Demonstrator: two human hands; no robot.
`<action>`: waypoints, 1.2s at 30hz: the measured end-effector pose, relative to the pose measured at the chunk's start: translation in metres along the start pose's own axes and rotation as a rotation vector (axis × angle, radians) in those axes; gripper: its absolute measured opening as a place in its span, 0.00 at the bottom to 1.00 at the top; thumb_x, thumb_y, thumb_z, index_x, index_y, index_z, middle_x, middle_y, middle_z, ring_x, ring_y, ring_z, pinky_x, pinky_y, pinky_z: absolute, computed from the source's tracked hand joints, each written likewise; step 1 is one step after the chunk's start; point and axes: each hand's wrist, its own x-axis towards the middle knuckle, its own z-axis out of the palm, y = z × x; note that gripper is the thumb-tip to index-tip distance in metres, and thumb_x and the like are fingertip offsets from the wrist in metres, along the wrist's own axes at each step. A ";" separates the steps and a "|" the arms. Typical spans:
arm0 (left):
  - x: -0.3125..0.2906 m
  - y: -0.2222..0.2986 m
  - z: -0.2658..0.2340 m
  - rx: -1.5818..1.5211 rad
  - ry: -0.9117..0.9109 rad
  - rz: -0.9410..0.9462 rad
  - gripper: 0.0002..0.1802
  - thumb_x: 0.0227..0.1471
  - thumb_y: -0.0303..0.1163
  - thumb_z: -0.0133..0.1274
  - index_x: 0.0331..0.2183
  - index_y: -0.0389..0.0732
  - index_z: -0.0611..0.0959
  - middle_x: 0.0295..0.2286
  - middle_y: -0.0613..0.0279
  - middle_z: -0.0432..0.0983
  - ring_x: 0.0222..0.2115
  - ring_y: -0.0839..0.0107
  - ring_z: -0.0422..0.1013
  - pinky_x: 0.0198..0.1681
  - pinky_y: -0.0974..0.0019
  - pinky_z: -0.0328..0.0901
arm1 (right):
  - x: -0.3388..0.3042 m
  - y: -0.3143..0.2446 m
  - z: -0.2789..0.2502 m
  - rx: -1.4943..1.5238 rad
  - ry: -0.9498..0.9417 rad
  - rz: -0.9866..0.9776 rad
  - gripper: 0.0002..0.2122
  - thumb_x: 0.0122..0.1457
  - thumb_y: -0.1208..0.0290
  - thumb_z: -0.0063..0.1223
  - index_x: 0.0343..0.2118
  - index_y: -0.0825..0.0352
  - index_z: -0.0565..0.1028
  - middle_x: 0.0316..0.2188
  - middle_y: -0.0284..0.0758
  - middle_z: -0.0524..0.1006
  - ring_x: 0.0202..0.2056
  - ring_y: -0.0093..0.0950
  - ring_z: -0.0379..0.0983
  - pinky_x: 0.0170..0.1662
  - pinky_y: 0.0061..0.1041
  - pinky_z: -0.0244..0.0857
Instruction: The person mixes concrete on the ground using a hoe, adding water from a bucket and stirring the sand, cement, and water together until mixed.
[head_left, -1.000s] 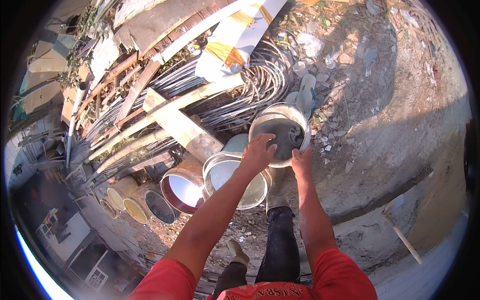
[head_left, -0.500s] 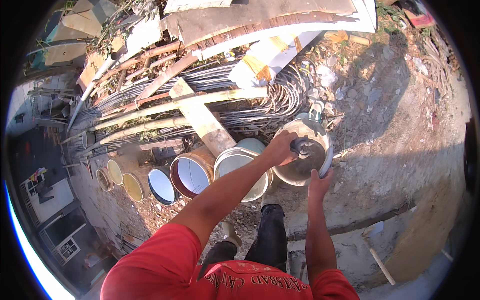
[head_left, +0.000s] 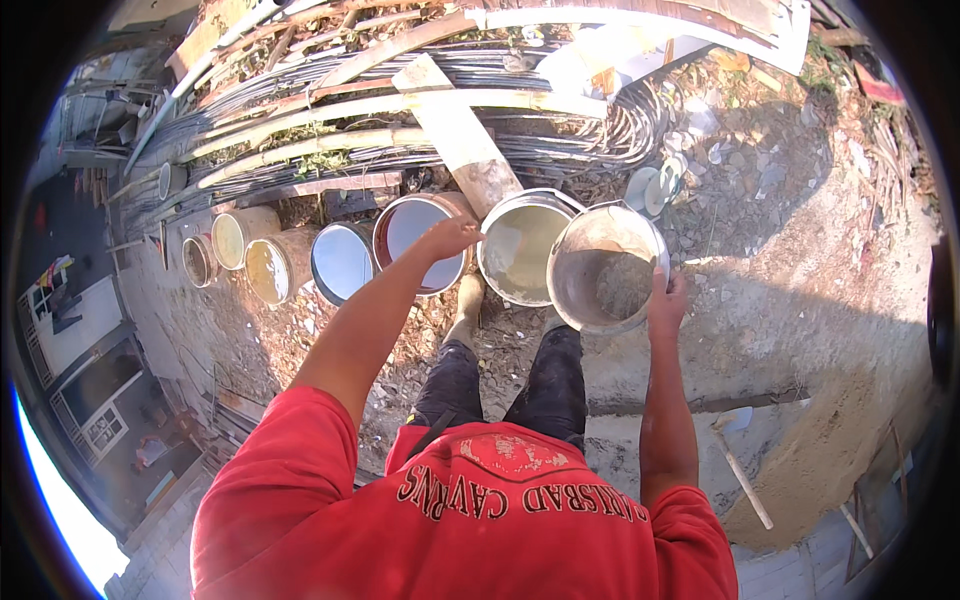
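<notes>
My right hand (head_left: 667, 303) grips the right rim of a whitish bucket (head_left: 563, 290), its thumb toward the inside. This bucket is tilted, its mouth toward me, with grey, sandy residue (head_left: 622, 285) inside. My left hand (head_left: 452, 238) is off that bucket, with fingers loosely extended and nothing visible in them. It hovers by the right rim of a reddish-brown bucket (head_left: 383, 240) holding liquid. Just beyond its fingertips stands a bucket of cloudy water (head_left: 520, 255), between my left hand and the tilted bucket.
Left of these stand several more buckets, including one with a bluish sheen (head_left: 340, 262) and a yellowish one (head_left: 270, 272). Behind lie bent steel rods (head_left: 640, 125), bamboo poles (head_left: 330, 143) and a wooden plank (head_left: 455, 135). A long-handled tool (head_left: 745, 480) rests by a sand pile (head_left: 800, 470) at right.
My left hand has left the whitish bucket and moved left; the dark thing it held there is out of sight. My right hand keeps the rim. The view has shifted.
</notes>
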 end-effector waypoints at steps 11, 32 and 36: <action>-0.270 -0.214 0.095 0.100 -0.483 -0.160 0.50 0.52 0.58 0.55 0.67 0.47 0.55 0.63 0.34 0.48 0.62 0.39 0.55 0.63 0.51 0.57 | -0.143 -0.001 0.202 -0.538 0.045 -0.128 0.17 0.52 0.63 0.64 0.38 0.72 0.77 0.45 0.49 0.69 0.46 0.47 0.69 0.49 0.43 0.65; -0.268 -0.260 0.041 -0.005 -0.463 -0.182 0.30 0.58 0.40 0.55 0.60 0.42 0.70 0.46 0.54 0.75 0.42 0.61 0.74 0.46 0.62 0.69 | -0.222 0.129 0.198 0.892 0.491 0.590 0.16 0.54 0.71 0.58 0.46 0.69 0.74 0.36 0.36 0.78 0.37 0.30 0.77 0.31 0.36 0.76; -0.238 -0.260 -0.014 -0.058 -0.503 -0.430 0.26 0.59 0.45 0.55 0.53 0.40 0.74 0.43 0.58 0.78 0.33 0.66 0.76 0.34 0.61 0.71 | -0.329 0.163 0.171 1.120 0.504 0.601 0.16 0.54 0.71 0.58 0.45 0.68 0.74 0.38 0.34 0.78 0.37 0.30 0.77 0.34 0.32 0.75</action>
